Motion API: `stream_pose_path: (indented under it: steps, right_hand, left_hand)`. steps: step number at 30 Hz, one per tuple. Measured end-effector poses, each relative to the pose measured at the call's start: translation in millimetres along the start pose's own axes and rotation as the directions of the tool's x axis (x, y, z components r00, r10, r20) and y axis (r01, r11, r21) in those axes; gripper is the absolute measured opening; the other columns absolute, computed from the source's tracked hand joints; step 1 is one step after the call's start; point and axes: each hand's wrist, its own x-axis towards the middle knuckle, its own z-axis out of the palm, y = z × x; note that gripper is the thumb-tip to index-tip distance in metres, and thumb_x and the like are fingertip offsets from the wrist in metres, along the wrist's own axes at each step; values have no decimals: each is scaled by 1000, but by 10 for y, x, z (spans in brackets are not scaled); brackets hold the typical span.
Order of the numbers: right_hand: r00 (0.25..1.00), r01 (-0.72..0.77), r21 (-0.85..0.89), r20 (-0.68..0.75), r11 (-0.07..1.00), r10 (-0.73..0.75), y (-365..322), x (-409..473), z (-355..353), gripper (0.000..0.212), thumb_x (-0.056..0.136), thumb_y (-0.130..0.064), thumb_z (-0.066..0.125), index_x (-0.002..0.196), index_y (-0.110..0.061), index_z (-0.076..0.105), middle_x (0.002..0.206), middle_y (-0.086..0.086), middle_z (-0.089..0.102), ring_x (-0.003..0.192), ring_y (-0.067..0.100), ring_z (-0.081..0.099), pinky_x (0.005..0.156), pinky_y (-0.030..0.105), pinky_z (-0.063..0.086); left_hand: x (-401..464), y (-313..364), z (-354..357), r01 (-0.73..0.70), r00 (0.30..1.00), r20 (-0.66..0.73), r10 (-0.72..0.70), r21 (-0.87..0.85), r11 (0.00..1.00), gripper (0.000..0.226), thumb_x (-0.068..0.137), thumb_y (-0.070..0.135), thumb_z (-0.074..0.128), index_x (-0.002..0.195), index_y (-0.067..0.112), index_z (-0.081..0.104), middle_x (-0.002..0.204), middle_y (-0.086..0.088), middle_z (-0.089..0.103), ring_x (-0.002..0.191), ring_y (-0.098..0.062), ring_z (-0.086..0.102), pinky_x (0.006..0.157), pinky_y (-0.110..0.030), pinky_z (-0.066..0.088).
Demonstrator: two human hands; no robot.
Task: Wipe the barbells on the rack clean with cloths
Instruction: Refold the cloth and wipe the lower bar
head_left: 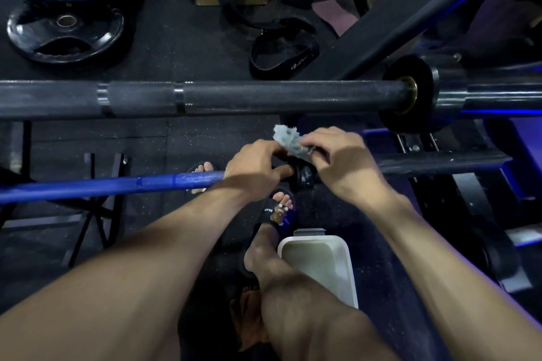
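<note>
Two hands (pixel 296 161) pinching grey cloth (pixel 289 141), blue barbell (pixel 117 186) collar edge

Single head cam, wide-angle, looking steeply down and forward. Close on both hands, left hand (pixel 252 167) and right hand (pixel 343 161), near centre. Black barbell (pixel 234 98) crosses the frame 9 to 3 o'clock. Floor and weight plates (pixel 64 32) toward 11. No second view.

The scene is dim and grainy, with a cool blue glow along the far right. Soft highlights streak the black barbell (pixel 234 98). Wide-angle distortion bends straight lines near the edges, and the near forearms look soft and stretched.
</note>
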Motion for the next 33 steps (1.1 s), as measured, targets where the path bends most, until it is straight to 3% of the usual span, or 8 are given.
stream_pose_path:
  steps: [3, 8, 12, 15, 20, 25, 29, 33]
  right_hand:
    - [995, 96, 3, -13, 995, -96, -56, -220, 8, 36, 78, 4, 55, 104, -9, 77, 103, 3, 74, 98, 18, 62, 93, 13, 42]
    - [1000, -17, -12, -13, 1000, 17, -39, 133, 53, 31, 82, 2, 60, 102, -13, 78, 99, 4, 76, 94, 29, 65, 88, 44, 52]
    - [1000, -25, 33, -13, 999, 26, -66, -160, 65, 31, 83, 8, 67, 102, -13, 78, 99, 4, 75, 93, 24, 65, 86, 28, 47]
    - [1000, -11, 139, -23, 990, 15, -128, -429, 107, 34, 82, 9, 65, 104, -14, 78, 101, 6, 73, 90, 13, 65, 82, 7, 44]
    - [963, -61, 86, -256, 994, 81, -23, -14, 224, 28, 80, 6, 63, 102, -7, 77, 98, 6, 75, 90, 26, 67, 86, 32, 50]
    - [957, -75, 106, -273, 992, 102, -63, -3, 258, 31, 81, 4, 61, 103, -10, 77, 100, 3, 74, 92, 22, 65, 87, 33, 51]
    - [974, 15, 130, -226, 991, 15, -160, -422, 286, 30, 83, 9, 64, 104, -8, 76, 102, 8, 72, 88, 11, 60, 81, 3, 42]
    - [940, -88, 157, -313, 984, 134, -131, -449, 138, 30, 82, 4, 65, 105, -13, 76, 102, -1, 73, 94, 15, 67, 86, 23, 51]
  left_hand:
    - [-5, 57, 15, 89, 996, -17, -88, 77, 993, 7, 90, 25, 67, 93, 20, 63, 97, -1, 69, 96, -28, 63, 73, -37, 41]
    - [2, 40, 2, 44, 999, 23, -45, 38, 998, 13, 90, 41, 72, 96, 31, 66, 95, 4, 72, 96, -24, 66, 79, -37, 49]
    - [70, -51, 28, 18, 1000, 19, -17, -25, 1000, 15, 85, 31, 71, 99, 36, 68, 95, 10, 72, 96, -20, 68, 86, -41, 55]
    - [57, -71, 33, -40, 999, 2, 40, -43, 998, 44, 84, 19, 70, 115, 50, 66, 109, 21, 73, 106, -11, 67, 93, -41, 56]
    - [77, -88, 43, -9, 1000, -10, 9, -9, 1000, 15, 89, 40, 74, 104, 39, 70, 94, 14, 73, 95, -17, 67, 86, -40, 55]
    - [89, -82, 33, -5, 1000, 10, 5, -4, 1000, 22, 89, 43, 73, 111, 40, 70, 99, 15, 73, 100, -16, 67, 88, -40, 54]
    - [87, -77, 31, -27, 999, 27, 28, -48, 998, 42, 76, 36, 67, 116, 53, 66, 110, 19, 73, 108, -12, 67, 92, -42, 55]
    - [58, -60, 24, -22, 999, 28, 22, -7, 1000, 35, 91, 36, 72, 123, 48, 66, 114, 16, 73, 109, -14, 66, 92, -38, 53]
